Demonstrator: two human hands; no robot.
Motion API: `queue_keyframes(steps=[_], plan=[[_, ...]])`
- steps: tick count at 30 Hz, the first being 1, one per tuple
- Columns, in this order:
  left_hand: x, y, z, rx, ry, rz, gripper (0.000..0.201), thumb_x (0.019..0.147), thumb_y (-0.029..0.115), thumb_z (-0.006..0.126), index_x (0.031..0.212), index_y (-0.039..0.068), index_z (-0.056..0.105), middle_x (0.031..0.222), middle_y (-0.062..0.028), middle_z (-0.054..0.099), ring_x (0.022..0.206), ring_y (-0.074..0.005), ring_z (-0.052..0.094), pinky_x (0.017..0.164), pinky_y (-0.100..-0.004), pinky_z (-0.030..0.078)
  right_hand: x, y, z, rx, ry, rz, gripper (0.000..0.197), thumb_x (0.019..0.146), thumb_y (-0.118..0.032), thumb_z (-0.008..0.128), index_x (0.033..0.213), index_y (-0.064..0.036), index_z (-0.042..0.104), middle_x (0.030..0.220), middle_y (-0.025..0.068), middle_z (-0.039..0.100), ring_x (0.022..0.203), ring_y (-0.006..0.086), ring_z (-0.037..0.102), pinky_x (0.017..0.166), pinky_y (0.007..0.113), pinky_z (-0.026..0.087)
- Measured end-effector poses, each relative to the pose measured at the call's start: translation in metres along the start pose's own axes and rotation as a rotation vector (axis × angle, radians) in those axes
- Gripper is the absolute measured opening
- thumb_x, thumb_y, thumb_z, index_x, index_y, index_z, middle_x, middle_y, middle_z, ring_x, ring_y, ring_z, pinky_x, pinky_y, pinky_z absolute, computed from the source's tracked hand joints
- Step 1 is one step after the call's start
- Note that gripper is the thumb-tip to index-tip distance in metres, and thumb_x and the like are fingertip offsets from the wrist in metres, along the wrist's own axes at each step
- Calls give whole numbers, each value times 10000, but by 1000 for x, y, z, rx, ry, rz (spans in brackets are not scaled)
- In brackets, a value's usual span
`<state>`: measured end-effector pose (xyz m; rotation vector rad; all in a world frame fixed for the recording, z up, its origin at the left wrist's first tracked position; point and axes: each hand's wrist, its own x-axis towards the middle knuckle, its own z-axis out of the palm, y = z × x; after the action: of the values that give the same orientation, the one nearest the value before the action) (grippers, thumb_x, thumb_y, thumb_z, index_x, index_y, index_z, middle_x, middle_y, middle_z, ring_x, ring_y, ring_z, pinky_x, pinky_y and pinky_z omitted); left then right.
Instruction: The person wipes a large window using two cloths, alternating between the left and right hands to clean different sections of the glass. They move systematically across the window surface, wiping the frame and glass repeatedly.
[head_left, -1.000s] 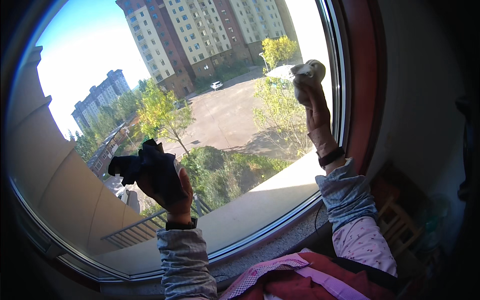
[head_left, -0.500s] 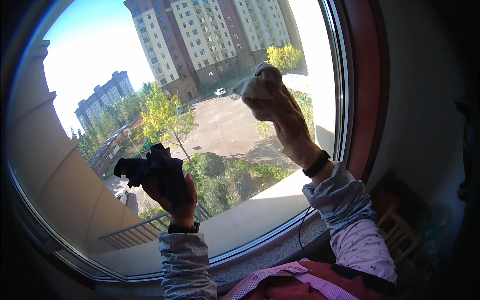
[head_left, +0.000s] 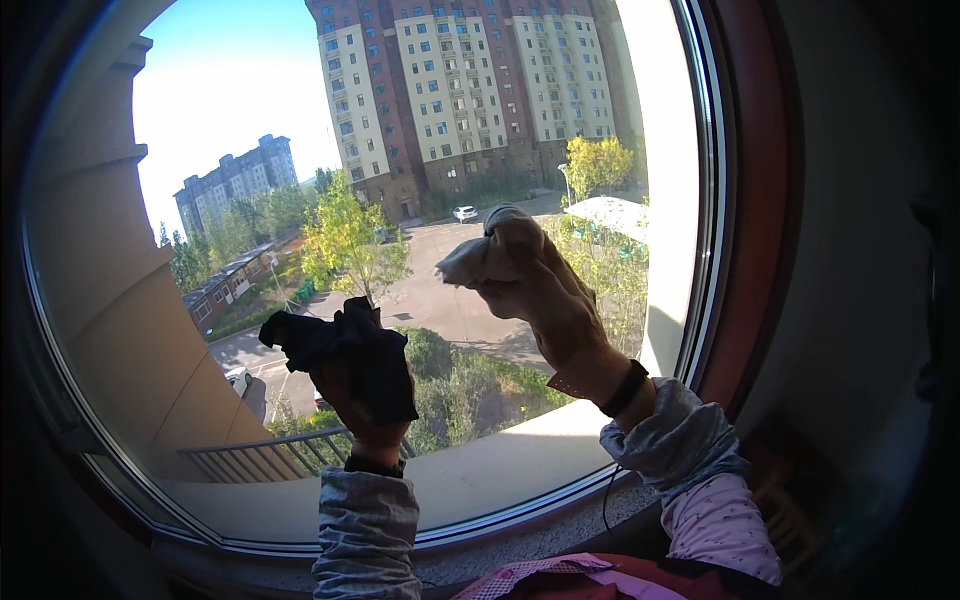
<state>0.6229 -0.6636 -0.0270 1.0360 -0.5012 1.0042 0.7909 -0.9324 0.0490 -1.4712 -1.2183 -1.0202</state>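
A large window pane [head_left: 440, 290] fills the middle of the view. Against or close to it, my right hand [head_left: 555, 310] is closed around a bunched light grey cloth [head_left: 495, 250], with a loose tip poking out to the left. Lower and further left, my left hand [head_left: 340, 395] grips a crumpled dark navy or black cloth [head_left: 370, 360], which covers most of its fingers. Whether either cloth touches the glass is hard to tell. Both wrists wear dark bands, and the grey sleeves are pushed up.
A reddish-brown window surround [head_left: 755, 200] runs down the right side, inside it a pale metal frame [head_left: 712, 200]. Below the pane lies a speckled sill [head_left: 560, 525] with a thin black cord [head_left: 607, 500]. Slatted wooden furniture [head_left: 785, 520] stands dimly at lower right.
My right hand with the light grey cloth has come down and a little left across the pane. My left hand keeps its hold on the dark cloth. The whole view has shifted slightly.
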Motion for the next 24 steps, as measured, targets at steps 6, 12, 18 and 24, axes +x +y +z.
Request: queue_keyframes(steps=[6, 12, 18, 24], plan=[[-7, 22, 18, -2288, 73, -497, 541, 962, 478, 636, 1384, 141, 607, 1531, -175, 452, 1445, -389, 361, 1214, -523, 215, 87, 25, -59, 306, 35, -49, 332, 1088, -212, 501, 1401, -187, 608, 1469, 89, 524, 1421, 225, 463, 1169, 348, 387], [-9, 31, 32, -2535, 80, -478, 562, 944, 510, 646, 1373, 148, 615, 1531, -179, 439, 1445, -380, 366, 1214, -521, 212, 166, 95, -147, -626, 357, -53, 559, 1072, -89, 519, 1575, -278, 365, 1592, 89, 435, 1471, 254, 429, 1198, 373, 419], [-8, 30, 33, -2442, 89, -448, 593, 944, 545, 636, 1387, 152, 609, 1550, -178, 424, 1466, -375, 352, 1221, -518, 204, 184, 9, -54, -292, 199, -485, 510, 1024, 8, 559, 1487, -190, 481, 1502, 145, 507, 1381, 330, 520, 1141, 373, 459], [-2, 21, 15, -2355, -10, -466, 522, 983, 520, 578, 1305, 115, 651, 1505, -181, 492, 1443, -394, 369, 1211, -531, 219, 231, -71, -3, 663, -145, -189, 359, 1056, -130, 578, 1401, -232, 585, 1417, 93, 594, 1387, 240, 522, 1082, 402, 503]])
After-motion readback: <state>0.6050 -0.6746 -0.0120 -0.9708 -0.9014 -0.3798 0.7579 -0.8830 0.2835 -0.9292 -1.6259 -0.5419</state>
